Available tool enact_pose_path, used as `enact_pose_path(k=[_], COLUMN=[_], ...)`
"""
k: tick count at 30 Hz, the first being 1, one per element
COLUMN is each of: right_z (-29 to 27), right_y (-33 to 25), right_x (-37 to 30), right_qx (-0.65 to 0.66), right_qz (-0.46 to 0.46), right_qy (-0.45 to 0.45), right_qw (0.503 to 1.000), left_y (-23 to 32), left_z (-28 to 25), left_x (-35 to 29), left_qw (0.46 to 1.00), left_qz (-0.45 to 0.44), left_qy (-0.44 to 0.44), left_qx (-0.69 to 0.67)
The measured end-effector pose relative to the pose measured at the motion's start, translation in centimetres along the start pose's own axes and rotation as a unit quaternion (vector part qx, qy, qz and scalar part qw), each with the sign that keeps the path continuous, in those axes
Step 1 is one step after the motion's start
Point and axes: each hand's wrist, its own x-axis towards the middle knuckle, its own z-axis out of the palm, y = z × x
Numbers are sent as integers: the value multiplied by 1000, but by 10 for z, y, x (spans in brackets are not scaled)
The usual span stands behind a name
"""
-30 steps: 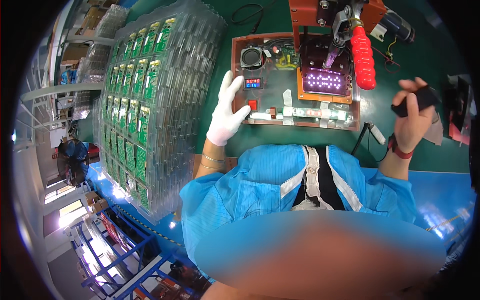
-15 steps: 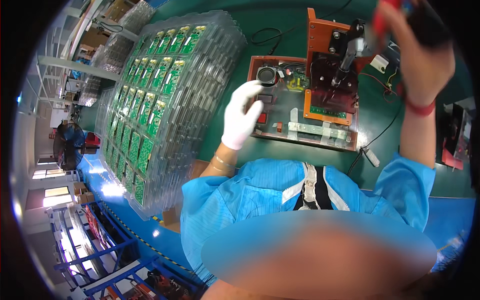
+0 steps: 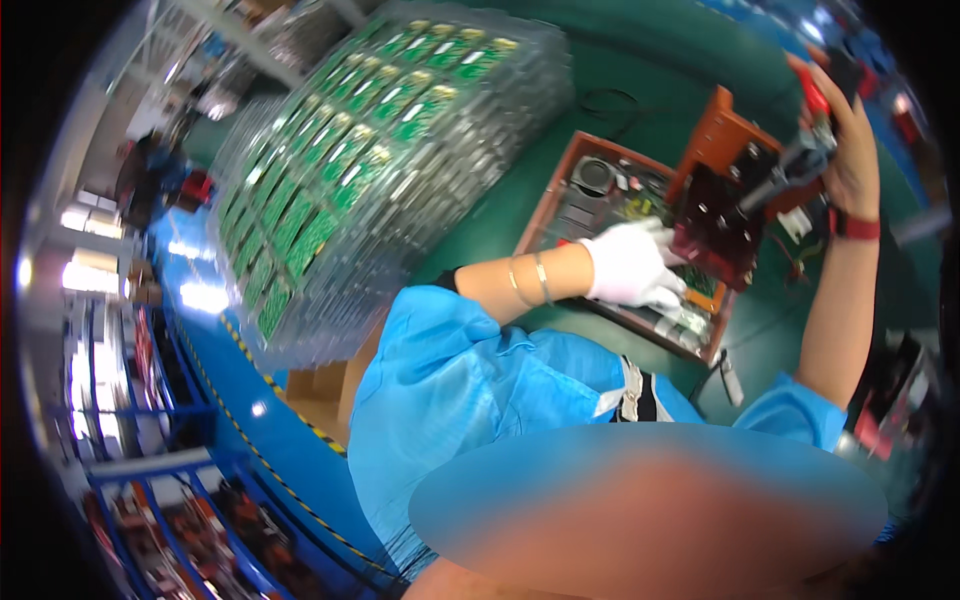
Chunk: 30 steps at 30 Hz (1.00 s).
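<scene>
A test fixture [image 3: 553, 226] with a reddish-orange frame and a clear top lies on the green bench. My left hand [image 3: 632, 265], in a white glove, reaches across it, with fingers apart beside the dark red press plate [image 3: 712, 230]. Part of a green circuit board [image 3: 694, 276] shows by those fingers in an orange holder; the rest is hidden. My bare right hand [image 3: 852, 150] is closed around the red handle [image 3: 813, 92] of a metal toggle clamp [image 3: 790, 165], fixed to the fixture's orange upright [image 3: 722, 135]. Whether the left fingertips touch the board is unclear.
A tall stack of clear plastic trays [image 3: 455, 170] stands left of the fixture, with rows of green circuit boards [image 3: 350, 165] in its top tray. A black cable [image 3: 612, 100] lies behind the fixture. An open cardboard box [image 3: 318, 392] sits below the trays.
My left hand has moved right, from the fixture's left side to beside the press plate. My right hand stays at the clamp handle. The whole view has turned and shifted.
</scene>
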Motion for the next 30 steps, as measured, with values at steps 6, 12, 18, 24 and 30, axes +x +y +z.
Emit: enact_pose_path(k=[6,12,18,24,30], right_z=[-15,-15,-14,-21,-2], right_y=[4,3,4,-3,-2], right_x=[5,3,4,-1,-3], right_qx=[3,11,9,-5,3], right_qz=[18,26,20,30,34], right_qy=[-28,-24,-12,22,11], right_qw=[999,999,1000,999,999], left_y=[-1,-13,1,-126,-317], left_z=[-4,-14,-107,-230,-331], left_x=[2,-5,-31,-30,-170], left_qw=[1000,997,995,962,689], left_qz=[-14,66,94,-161,-618], left_qy=[-8,29,29,130,139], left_qx=[22,-35,31,179,353])
